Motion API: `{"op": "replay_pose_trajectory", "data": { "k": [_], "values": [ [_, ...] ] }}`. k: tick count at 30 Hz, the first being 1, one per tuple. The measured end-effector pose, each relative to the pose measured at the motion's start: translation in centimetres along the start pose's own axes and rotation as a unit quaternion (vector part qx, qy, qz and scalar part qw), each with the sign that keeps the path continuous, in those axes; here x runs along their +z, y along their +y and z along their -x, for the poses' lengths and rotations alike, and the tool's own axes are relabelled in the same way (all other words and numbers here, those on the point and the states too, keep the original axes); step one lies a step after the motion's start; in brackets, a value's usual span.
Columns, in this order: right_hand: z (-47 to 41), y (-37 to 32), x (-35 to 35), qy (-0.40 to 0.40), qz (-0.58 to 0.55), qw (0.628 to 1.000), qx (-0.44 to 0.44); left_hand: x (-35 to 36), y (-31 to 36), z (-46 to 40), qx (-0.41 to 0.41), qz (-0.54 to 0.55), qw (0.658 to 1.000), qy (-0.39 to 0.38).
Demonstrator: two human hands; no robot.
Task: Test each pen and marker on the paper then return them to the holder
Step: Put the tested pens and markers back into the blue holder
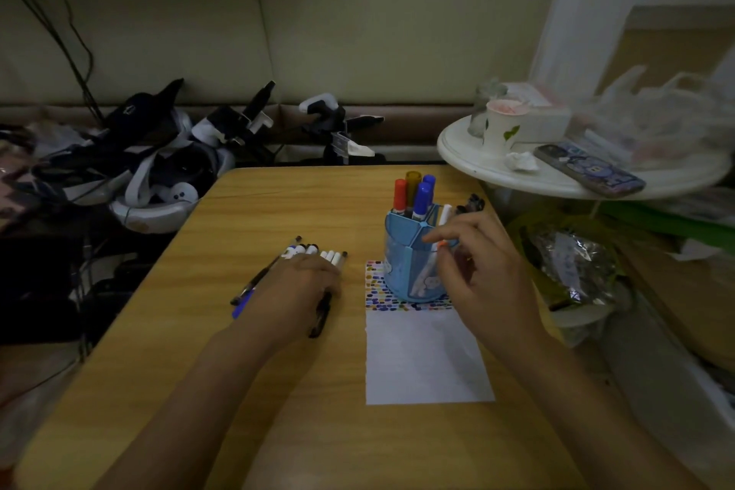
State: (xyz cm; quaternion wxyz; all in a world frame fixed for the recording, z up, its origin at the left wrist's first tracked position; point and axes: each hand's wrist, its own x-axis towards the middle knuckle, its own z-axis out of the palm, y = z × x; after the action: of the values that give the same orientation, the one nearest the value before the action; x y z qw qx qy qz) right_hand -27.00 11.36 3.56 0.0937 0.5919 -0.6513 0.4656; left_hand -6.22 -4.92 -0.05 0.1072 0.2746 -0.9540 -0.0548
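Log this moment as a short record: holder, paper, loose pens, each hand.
holder: blue holder upright on the paper's far end, with red, brown and blue markers in its back section
paper: white sheet, colour dots along its far edge
loose pens: row of pens on the table, left of the sheet
left hand: rests on the row
right hand: at the holder, pinching a white marker

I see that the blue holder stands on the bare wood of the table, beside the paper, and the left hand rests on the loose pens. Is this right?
Not quite. The head view shows the holder standing on the paper itself, on its far end with the colored marks, not on bare wood. The rest holds: the left hand rests on the loose pens.
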Motion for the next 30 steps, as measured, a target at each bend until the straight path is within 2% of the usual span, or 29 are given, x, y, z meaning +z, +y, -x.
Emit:
{"op": "replay_pose_trajectory", "data": {
  "k": [12,17,22,30],
  "values": [
    [0.0,0.0,-0.1,-0.007,0.001,1.000,-0.001,-0.2,0.6,-0.1,-0.013,-0.009,1.000,-0.023],
    [0.0,0.0,-0.1,-0.009,-0.004,1.000,0.002,0.2,0.4,0.1,-0.007,0.018,1.000,0.020],
    [0.0,0.0,-0.1,-0.010,-0.001,1.000,-0.002,-0.2,0.7,0.1,-0.010,0.014,1.000,-0.010],
    [0.2,-0.1,0.1,-0.008,0.001,1.000,-0.012,0.1,1.2,-0.1,0.069,-0.011,0.996,0.046]
  ]
}}
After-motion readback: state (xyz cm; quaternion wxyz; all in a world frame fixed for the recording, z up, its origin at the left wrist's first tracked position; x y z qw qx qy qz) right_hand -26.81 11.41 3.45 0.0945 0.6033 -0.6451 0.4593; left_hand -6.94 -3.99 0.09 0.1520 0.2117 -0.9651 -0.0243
